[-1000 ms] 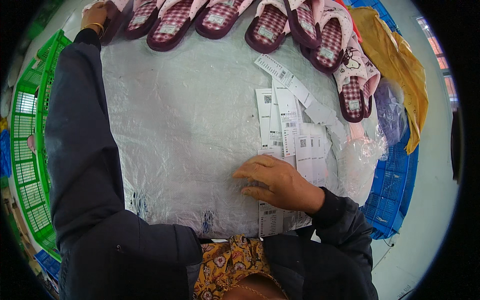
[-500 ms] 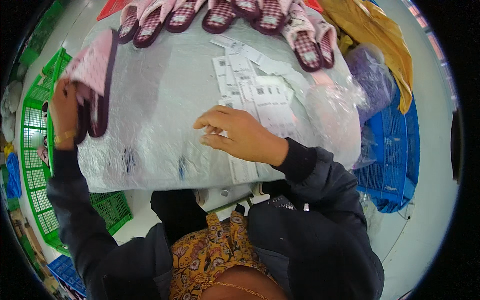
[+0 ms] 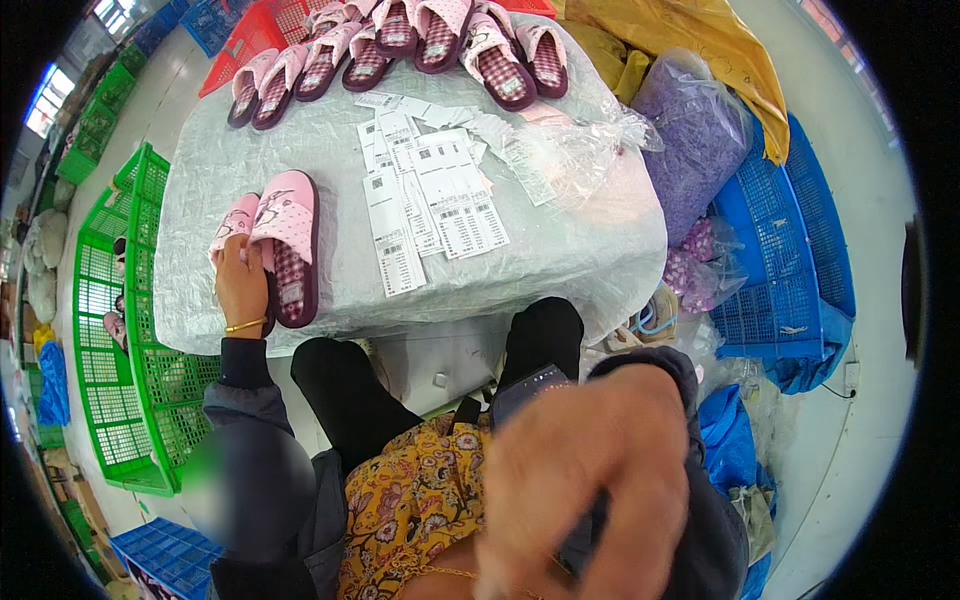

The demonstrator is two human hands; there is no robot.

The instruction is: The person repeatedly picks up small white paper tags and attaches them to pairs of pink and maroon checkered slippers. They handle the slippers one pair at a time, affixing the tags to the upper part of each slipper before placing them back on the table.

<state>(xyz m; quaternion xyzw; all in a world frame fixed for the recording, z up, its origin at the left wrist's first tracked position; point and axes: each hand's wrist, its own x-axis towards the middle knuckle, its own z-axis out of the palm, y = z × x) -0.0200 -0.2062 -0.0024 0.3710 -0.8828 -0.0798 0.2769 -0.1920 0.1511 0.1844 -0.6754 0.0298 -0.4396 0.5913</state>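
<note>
A pair of pink slippers (image 3: 291, 235) with dark maroon soles and checked insoles rests at the left of the covered table (image 3: 340, 250). My left hand (image 3: 241, 287) is closed on the left slipper of that pair, with its fingers at the opening of the pink upper. My right hand (image 3: 595, 480) is raised close to the camera over my lap, away from the table. It is blurred, and whether its fingers grip anything cannot be made out. Several matching slippers (image 3: 437, 35) stand in a row along the table's far edge.
Printed paper labels (image 3: 440, 190) lie mid-table, beside clear plastic bags (image 3: 590, 150). Green crates (image 3: 115, 350) stand at the left and a blue crate (image 3: 780, 250) at the right. A red crate (image 3: 250, 40) is behind the table; a bagged purple bundle (image 3: 690, 130) is at the right.
My left hand has brought the slippers from the table's left edge onto its surface. My right hand has moved from above the labels back toward me and up. The view has shifted.
</note>
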